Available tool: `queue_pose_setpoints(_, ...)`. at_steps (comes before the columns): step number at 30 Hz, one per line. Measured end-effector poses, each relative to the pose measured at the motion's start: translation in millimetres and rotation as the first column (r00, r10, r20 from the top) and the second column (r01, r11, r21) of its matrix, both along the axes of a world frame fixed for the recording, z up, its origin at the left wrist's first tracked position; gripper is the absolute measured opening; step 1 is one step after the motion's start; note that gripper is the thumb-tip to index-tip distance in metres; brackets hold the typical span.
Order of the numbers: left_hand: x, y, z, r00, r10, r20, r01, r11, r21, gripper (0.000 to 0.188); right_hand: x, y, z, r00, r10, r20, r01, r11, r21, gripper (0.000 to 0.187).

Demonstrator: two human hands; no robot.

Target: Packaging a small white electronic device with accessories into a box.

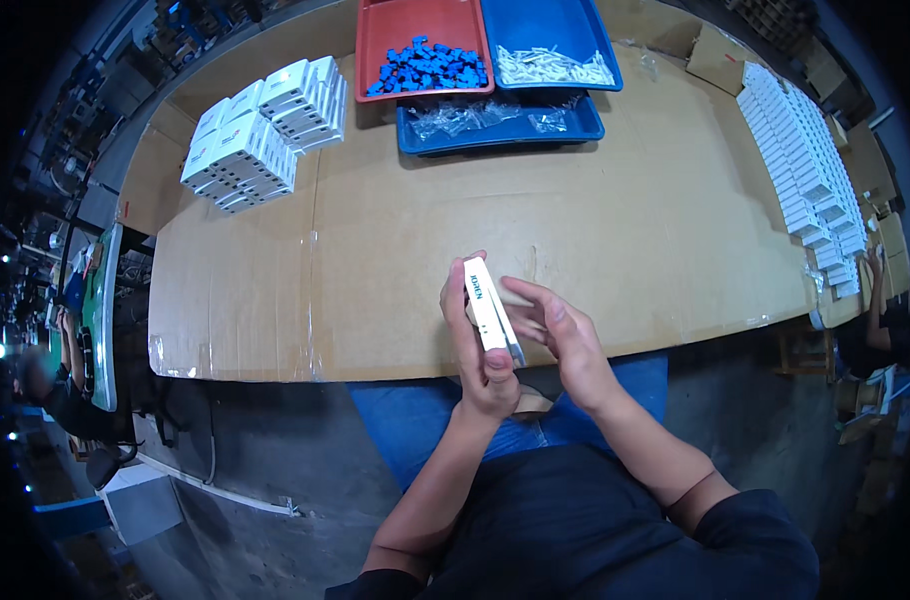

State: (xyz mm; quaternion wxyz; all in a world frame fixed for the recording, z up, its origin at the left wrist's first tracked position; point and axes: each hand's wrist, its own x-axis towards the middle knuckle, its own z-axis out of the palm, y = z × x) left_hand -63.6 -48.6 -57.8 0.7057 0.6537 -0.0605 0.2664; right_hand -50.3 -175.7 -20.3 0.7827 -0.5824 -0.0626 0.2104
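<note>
My left hand (472,345) is closed around a slim white box (482,304) above the front edge of the cardboard-covered table (395,260). The box is tilted, with a narrow printed side facing up and a dark gap or edge along its right side. Beside it, my right hand (567,345) has its fingers apart and slightly curled. I cannot tell whether its fingertips touch the box, since part of them lies behind it.
Stacked white boxes (240,150) stand at the back left, and long rows of white boxes (800,165) at the right. A red tray (375,30) holds blue parts; a blue tray (595,40) holds white pieces. A lower blue tray (445,145) holds clear plastic bags. Other people work at both sides.
</note>
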Motion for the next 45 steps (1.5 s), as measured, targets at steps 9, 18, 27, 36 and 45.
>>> queue_pose_setpoints(9,-2,-3,-9,0.995,-0.056,-0.083,0.052,0.997,-0.050,0.110,-7,16,12,0.997,-0.034,-0.074,0.035,0.999,0.006,0.061)
queue_pose_setpoints(18,-8,-9,-7,0.994,0.102,-0.033,-0.104,0.991,-0.088,0.112,-28,28,13,0.985,-0.077,0.153,0.086,0.995,-0.049,0.061)
queue_pose_setpoints(27,6,-9,7,0.992,0.124,0.013,-0.123,0.990,-0.062,0.090,-22,21,8,0.955,-0.084,0.286,0.120,0.987,-0.111,0.053)
queue_pose_setpoints(36,19,-5,-28,0.993,-0.053,-0.104,0.048,0.998,-0.047,0.136,13,10,-2,0.999,0.031,0.017,-0.030,0.995,-0.097,0.057)
queue_pose_setpoints(45,42,7,-7,0.832,-0.339,-0.439,0.078,0.855,-0.512,0.088,55,-18,-13,0.799,0.297,0.523,0.083,0.807,-0.584,0.076)
